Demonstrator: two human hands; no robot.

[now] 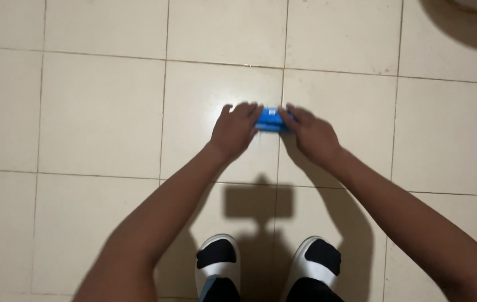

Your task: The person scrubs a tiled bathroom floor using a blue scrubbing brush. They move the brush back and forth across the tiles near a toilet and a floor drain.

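Both arms reach forward and down to the floor point(98, 112), which is made of large pale tiles with thin dark lines between them. A small blue thing point(271, 119) lies on the floor, almost on the line between two tiles, and both hands meet at it.

The left hand point(234, 131) is on the left side of the blue thing. Its fingers point(249, 109) are stretched out and lie close together, and the tips touch the left end of the blue thing. The hand is rather flat, not closed to a fist. I cannot tell if it grips the thing or only presses on it.

The right hand point(312, 133) is on the other side. Its fingers point(290, 114) are bent a little and touch the right end of the blue thing, so the thing sits between the two hands. What kind of thing it is, I cannot tell; only a small part shows.

Below, near the bottom edge, two shoes point(219, 267) in white and black stand on the tiles, with a dark shadow point(258, 202) on the floor just in front of them.
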